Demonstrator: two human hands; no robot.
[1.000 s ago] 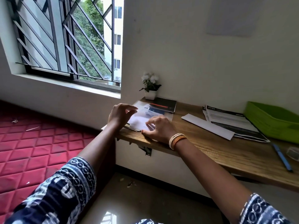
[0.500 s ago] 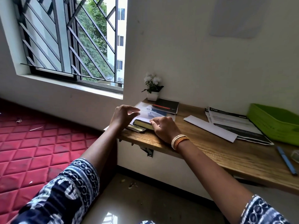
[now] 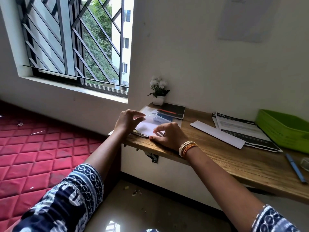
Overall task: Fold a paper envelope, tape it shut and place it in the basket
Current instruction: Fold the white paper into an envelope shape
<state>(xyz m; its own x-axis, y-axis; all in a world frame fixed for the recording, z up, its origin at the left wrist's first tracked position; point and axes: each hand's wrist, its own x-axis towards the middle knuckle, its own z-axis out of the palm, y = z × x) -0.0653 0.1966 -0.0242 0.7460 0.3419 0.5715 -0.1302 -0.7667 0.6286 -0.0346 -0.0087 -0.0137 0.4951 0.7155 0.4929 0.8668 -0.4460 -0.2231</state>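
You get soft daylight from the window (image 3: pixel 73 46); glare spots the glossy floor (image 3: pixel 113 226), edges bow, and the picture stays slightly soft.

Bare surface (image 3: pixel 217 158) strip mid-frame, lower right of centre, passable. Papers (image 3: pixel 240 129), white envelope (image 3: pixel 219 133), pen (image 3: pixel 295 169) crowd the approach to the basket (image 3: pixel 284 131) at right edge.

Small white pot with white-flowered plant (image 3: pixel 158 92) at back left corner of wooden counter (image 3: pixel 217 158). Black book with red stripe (image 3: pixel 172 110) just beside pot. Printed black-and-white papers (image 3: pixel 240 129) further right. Blue pen (image 3: pixel 295 168) near right edge. Red quilted mattress (image 3: pixel 33 148) on floor below barred window (image 3: pixel 73 41).
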